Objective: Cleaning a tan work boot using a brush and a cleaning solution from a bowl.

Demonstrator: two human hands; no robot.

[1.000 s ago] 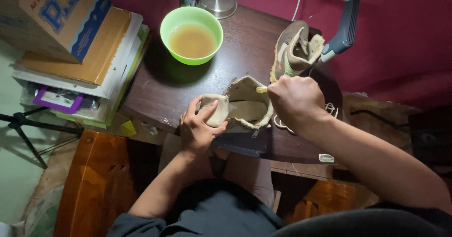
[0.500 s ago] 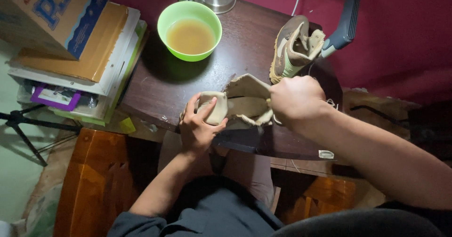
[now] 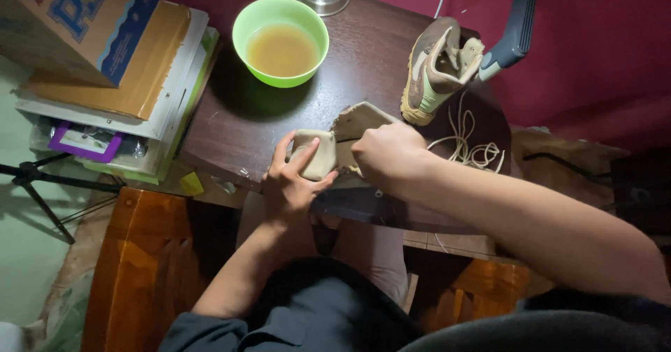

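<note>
left hand (image 3: pixel 292 184): fingers curled round tan shoe (image 3: pixel 318 153) toe at table (image 3: pixel 363 65) near edge
right hand (image 3: pixel 388 156): fisted on shoe's opening; contents unclear
bowl (image 3: pixel 281 11): far-left corner

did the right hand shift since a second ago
Yes. The right hand moved left, away from the upright shoe and toward the left hand, uncovering the laces.

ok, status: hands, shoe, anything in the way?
Left hand grips tan shoe toe. Right hand fisted over its opening, contents hidden. Loose laces, second shoe beside.
</note>
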